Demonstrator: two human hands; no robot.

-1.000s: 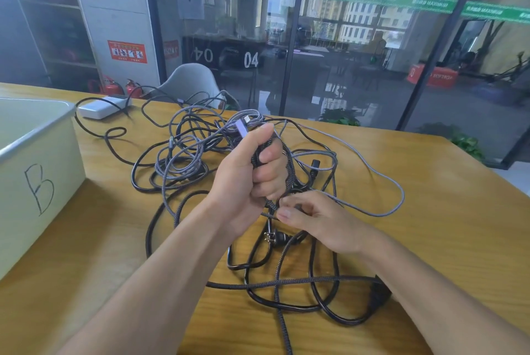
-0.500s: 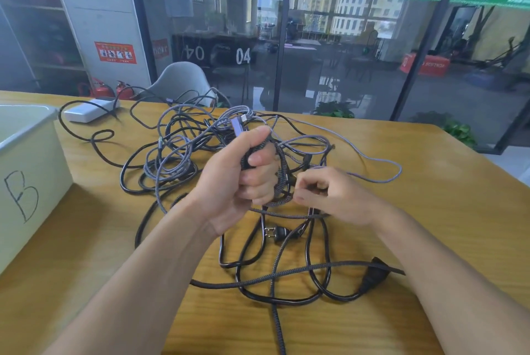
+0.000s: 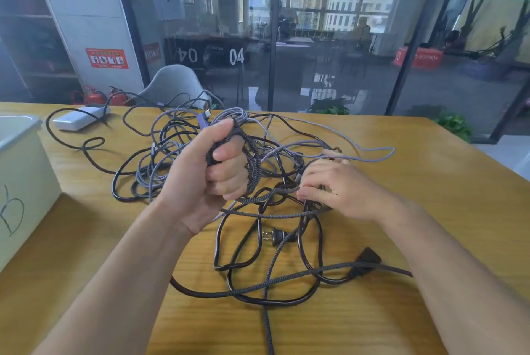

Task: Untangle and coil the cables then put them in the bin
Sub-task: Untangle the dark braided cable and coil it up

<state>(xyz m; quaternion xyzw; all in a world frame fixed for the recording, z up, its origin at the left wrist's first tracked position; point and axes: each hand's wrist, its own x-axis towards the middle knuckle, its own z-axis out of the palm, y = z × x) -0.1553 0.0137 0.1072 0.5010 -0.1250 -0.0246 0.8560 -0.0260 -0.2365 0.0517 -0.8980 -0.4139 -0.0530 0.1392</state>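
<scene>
Braided cable coil stands upright, clenched in left hand; right hand pinches a strand. Bin reads "B".

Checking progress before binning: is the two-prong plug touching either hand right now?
Apart. The head view shows the two-prong plug lying on the table, bare wood between it and the left hand and right hand.

cables — black, grey braided | bin — pale green | table — yellow wood
</scene>
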